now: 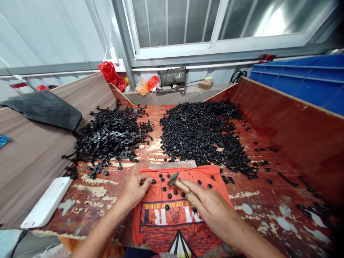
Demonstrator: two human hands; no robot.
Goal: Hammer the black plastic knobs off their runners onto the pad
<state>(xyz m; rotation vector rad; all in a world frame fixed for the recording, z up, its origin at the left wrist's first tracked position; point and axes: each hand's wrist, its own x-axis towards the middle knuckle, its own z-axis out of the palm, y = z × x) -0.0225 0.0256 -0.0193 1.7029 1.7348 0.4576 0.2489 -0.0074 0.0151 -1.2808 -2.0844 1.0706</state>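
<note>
Gripping the light handle of a small tool, the right hand is closed, the tool's greenish head over the orange cloth. The left hand is partly curled, fingertips at a small round black piece; whether it is pinched, I cannot tell. Similar dark round pieces lie scattered on the cloth, which covers part of the bench.

Bright, even light; window glare upper right; edges stretched, right corner dark.
</note>
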